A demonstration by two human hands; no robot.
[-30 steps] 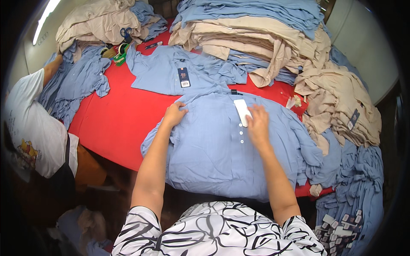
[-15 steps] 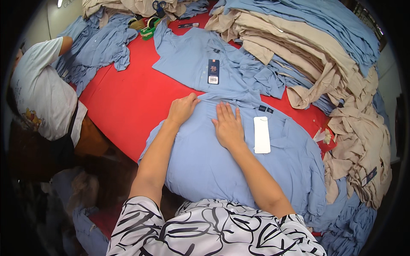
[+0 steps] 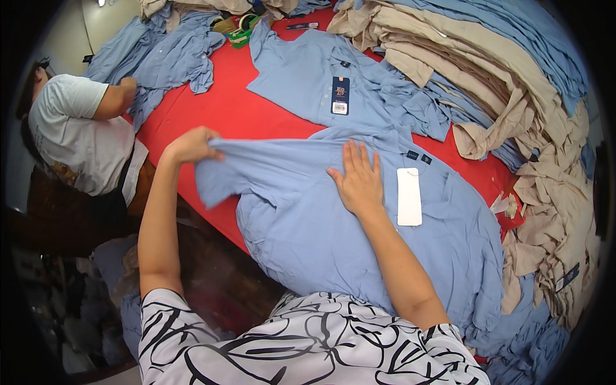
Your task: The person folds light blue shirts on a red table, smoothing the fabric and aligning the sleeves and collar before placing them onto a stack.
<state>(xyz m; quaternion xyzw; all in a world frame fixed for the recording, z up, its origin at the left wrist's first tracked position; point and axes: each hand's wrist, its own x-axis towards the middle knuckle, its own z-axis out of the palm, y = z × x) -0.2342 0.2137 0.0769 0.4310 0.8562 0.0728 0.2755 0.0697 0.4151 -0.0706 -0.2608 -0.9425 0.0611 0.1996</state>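
Observation:
A light blue shirt (image 3: 314, 237) is spread over the red table in front of me, its near side hanging toward my body. My left hand (image 3: 194, 145) is closed on a sleeve of the shirt and holds it stretched out to the left, off the table, its loose end slightly blurred. My right hand (image 3: 360, 178) lies flat on the shirt, fingers spread, holding nothing. Right of that hand, a blank white hang tag (image 3: 409, 197) rests on the shirt, below small dark neck labels (image 3: 419, 157).
Beyond lies another blue shirt (image 3: 301, 64) with a dark hang tag (image 3: 340, 96). Beige and blue garments (image 3: 449, 58) are stacked high at the right. A green tape dispenser (image 3: 242, 32) stands at the back of the red table (image 3: 212, 96). A person (image 3: 83, 122) in white is at the left.
My left hand has moved left, drawing the sleeve outward from the shirt. My right hand stays flat on the fabric. The whole view has shifted slightly.

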